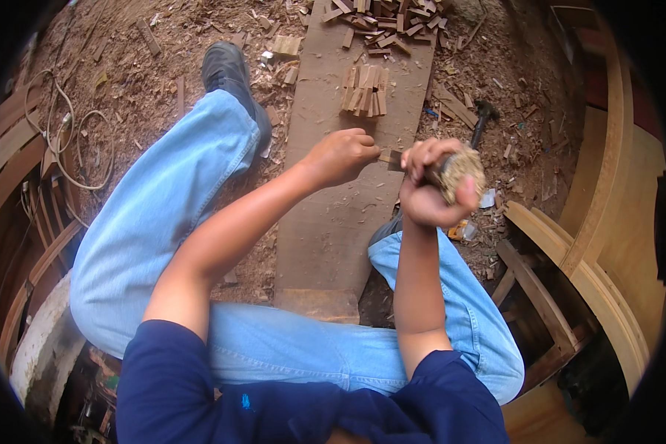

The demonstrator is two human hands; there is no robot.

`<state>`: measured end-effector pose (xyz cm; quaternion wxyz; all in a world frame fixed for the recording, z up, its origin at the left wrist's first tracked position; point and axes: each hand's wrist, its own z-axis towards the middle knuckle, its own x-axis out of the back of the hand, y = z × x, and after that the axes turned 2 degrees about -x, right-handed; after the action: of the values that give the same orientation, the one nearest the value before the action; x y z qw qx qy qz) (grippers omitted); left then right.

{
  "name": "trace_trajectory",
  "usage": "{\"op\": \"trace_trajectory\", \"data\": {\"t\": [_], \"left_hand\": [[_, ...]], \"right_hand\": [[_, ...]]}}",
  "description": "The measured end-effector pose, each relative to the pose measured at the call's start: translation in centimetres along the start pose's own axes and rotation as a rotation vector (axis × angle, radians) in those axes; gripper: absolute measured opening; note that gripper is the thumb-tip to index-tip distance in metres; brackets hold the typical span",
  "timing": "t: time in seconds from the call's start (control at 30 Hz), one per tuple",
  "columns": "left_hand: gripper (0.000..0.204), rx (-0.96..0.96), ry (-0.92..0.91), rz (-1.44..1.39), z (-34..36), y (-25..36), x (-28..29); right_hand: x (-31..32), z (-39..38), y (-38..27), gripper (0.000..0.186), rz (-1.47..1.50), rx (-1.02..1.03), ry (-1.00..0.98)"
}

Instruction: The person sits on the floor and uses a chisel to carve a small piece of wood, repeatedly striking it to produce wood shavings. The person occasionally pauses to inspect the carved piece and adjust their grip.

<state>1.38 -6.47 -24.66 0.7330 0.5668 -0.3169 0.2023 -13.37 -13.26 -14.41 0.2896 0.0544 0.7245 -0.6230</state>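
Note:
My left hand is closed above the board, its fingers pinched around a small wooden piece, of which only the tip shows. My right hand wraps around a chisel-like tool with a frayed, straw-coloured round end. Its flat dark blade points left and meets or nearly meets the wooden piece; I cannot tell if they touch. Blur hides part of the right thumb. Just beyond my hands, a block of small wooden pieces stands in a tidy cluster on the long brown board.
More small wooden pieces lie heaped at the board's far end. A hammer rests on the shaving-covered ground to the right. A looped cable and stacked planks are at left. Curved wooden frames stand at right. My legs flank the board.

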Motion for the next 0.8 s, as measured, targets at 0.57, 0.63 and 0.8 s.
{"op": "trace_trajectory", "data": {"t": [0.57,0.63,0.8], "left_hand": [[0.015,-0.045,-0.084,0.06,-3.6,-3.8,-6.3],[0.015,-0.044,-0.094,0.053,-3.0,-3.0,-5.1],[0.011,-0.052,-0.02,0.068,-0.6,-0.6,-1.3]], "right_hand": [[3.0,-1.7,7.7,0.048,-0.037,-0.134,0.191],[2.2,-1.3,6.7,0.047,-0.007,-0.13,0.206],[0.4,-0.4,2.3,0.049,0.004,-0.008,0.106]]}}
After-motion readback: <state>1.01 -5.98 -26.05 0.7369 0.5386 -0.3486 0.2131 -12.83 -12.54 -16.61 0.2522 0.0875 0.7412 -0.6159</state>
